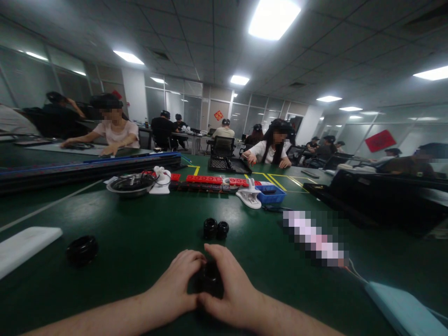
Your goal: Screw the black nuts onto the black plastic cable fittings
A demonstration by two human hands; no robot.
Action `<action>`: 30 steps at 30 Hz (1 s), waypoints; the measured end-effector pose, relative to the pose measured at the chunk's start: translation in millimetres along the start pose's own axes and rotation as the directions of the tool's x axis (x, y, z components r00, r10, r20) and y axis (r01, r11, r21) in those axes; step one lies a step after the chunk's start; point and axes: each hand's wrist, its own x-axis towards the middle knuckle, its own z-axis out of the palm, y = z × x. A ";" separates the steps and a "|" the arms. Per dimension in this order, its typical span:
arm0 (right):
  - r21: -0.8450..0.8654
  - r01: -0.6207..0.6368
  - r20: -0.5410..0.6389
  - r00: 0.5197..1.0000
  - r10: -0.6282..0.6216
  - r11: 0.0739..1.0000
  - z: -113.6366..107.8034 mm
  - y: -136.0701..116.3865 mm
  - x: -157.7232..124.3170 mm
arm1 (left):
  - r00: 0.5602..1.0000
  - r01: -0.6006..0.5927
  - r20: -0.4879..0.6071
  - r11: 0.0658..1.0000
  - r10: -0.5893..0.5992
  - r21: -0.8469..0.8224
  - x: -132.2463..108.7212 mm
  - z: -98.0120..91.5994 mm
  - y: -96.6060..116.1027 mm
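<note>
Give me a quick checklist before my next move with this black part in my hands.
1. Grip on the black part: ok, left hand and right hand both wrap it.
2. Part seated on the green table: cannot tell, hands hide its base.
3. The two black pieces ahead: ok, side by side, apart from the hands.
4. The black ring at left: ok, lying alone, untouched.
5. Part's surface: cannot tell, mostly covered.

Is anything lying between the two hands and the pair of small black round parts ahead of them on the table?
Nothing visible. Only bare green table separates the left hand and right hand from the pair of black round parts. Both hands grip another black part.
</note>
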 end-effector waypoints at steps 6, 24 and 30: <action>0.020 -0.092 -0.018 0.996 0.092 0.996 1.6 1.7 1.3 | 1.000 -0.002 -0.014 1.000 0.002 0.015 0.5 0.5 3.1; 0.014 -0.075 -0.040 0.996 0.076 0.997 0.3 0.5 1.1 | 1.000 0.017 0.006 1.000 -0.018 0.018 0.1 -0.8 3.8; 0.056 0.074 -0.069 0.995 -0.070 0.996 -0.1 1.9 -3.2 | 1.000 0.000 0.011 1.000 0.000 0.000 -0.7 -3.5 7.7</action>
